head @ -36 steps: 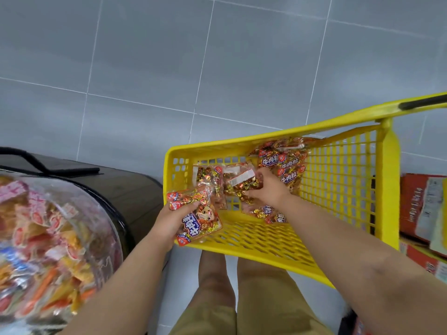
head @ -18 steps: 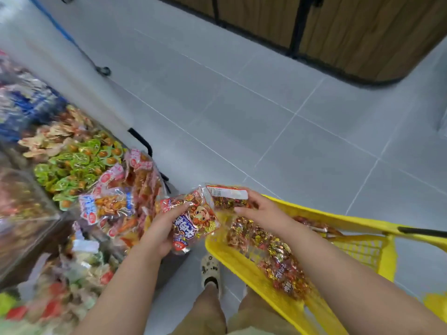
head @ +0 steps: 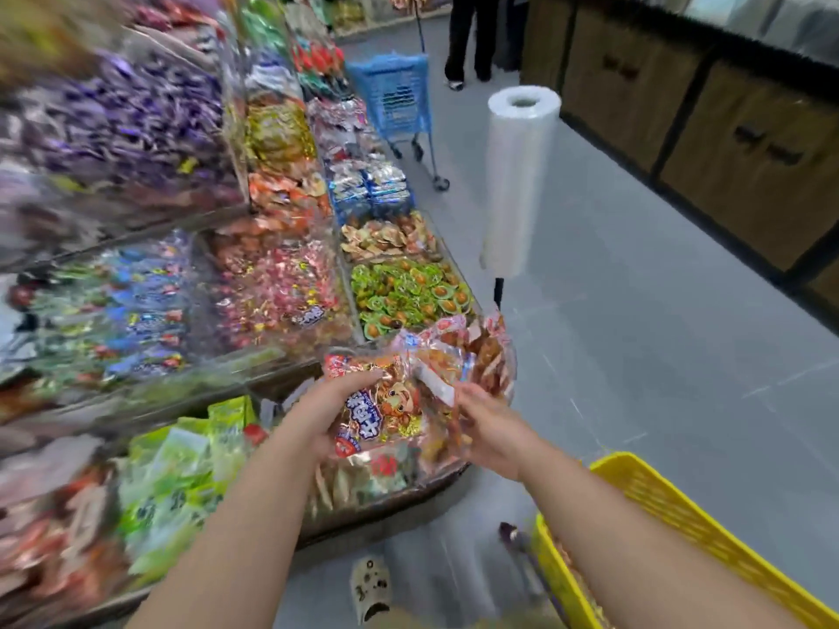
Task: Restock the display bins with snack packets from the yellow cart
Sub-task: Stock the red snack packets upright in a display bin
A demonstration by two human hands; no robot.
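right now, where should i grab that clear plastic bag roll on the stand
Probably wrap a hand round the middle of the bag roll, coming from the open aisle side on its right: it is a plain upright cylinder on a thin black post, and display bins crowd its left.

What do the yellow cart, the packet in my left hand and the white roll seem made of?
Yellow cart: likely moulded plastic, matte, its wall a slotted lattice. Packet in the left hand: probably thin glossy plastic film, printed, crinkled, with glints. White roll: seemingly translucent plastic film wound round a hollow core.
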